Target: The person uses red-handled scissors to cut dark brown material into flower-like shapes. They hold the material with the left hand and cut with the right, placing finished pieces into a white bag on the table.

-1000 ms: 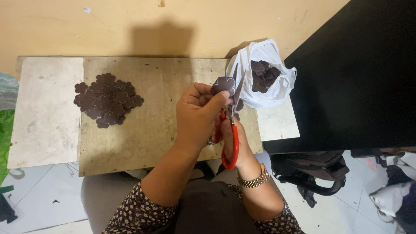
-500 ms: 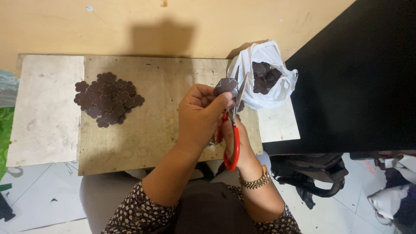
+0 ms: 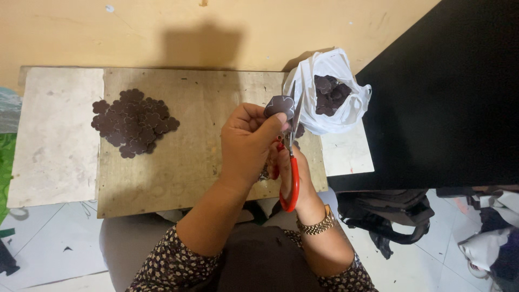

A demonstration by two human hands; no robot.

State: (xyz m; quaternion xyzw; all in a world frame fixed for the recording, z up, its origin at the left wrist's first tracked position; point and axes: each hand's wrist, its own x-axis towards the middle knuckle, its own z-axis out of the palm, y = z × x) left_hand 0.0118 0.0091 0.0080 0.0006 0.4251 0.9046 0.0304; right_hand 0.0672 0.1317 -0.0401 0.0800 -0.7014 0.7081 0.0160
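A small dark brown flower-shaped cutout (image 3: 280, 105) is pinched at the fingertips of the left hand (image 3: 250, 143), held above the right part of the worn wooden desk (image 3: 189, 157). Red-handled scissors (image 3: 292, 162) are gripped by the right hand (image 3: 294, 173), largely hidden behind the left; their long axis runs up from the handles to the blades, which meet the cutout's right edge. The cutout looks flat, thin and scalloped. A heap of similar brown cutouts (image 3: 134, 123) lies well to the left, and a white plastic bag (image 3: 330, 92) holding more sits just to the right.
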